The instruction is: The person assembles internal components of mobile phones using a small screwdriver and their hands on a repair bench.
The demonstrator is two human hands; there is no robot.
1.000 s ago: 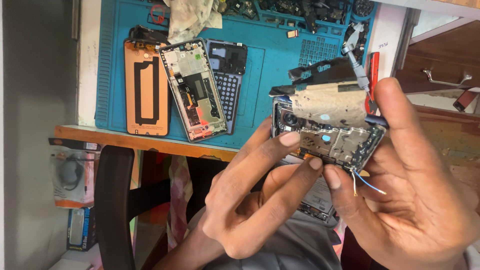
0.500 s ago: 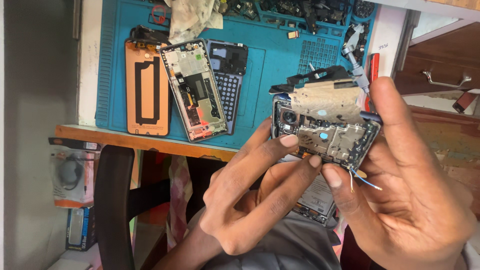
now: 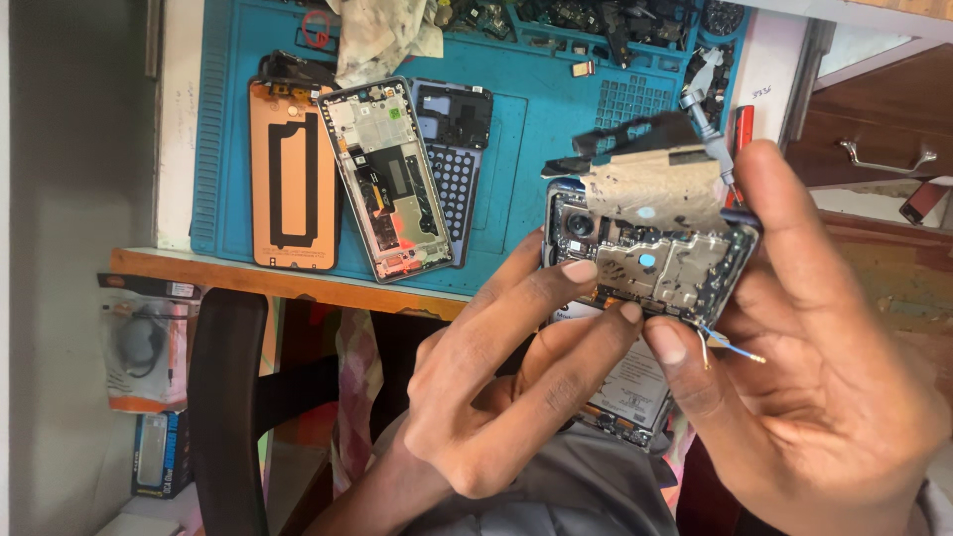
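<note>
While both hands hold the opened phone [image 3: 650, 263] above the lap, its thin loose wires are the weak point.

Its back is off, so the metal shields and the camera are bare, and a brown film flap [image 3: 655, 189] stands lifted over the top part. Gripping the frame on one side, the right hand [image 3: 834, 397] has its thumb pressed just beside two thin wires [image 3: 730, 345], one blue and one pale, that stick out free. With two fingertips closed on the lower edge of the board, the left hand [image 3: 506, 387] could, I think, slip and bend or tear those wires. Since nothing supports the phone from below, a loose grip may drop it, well apart from the blue mat [image 3: 526, 129] on the table.
</note>
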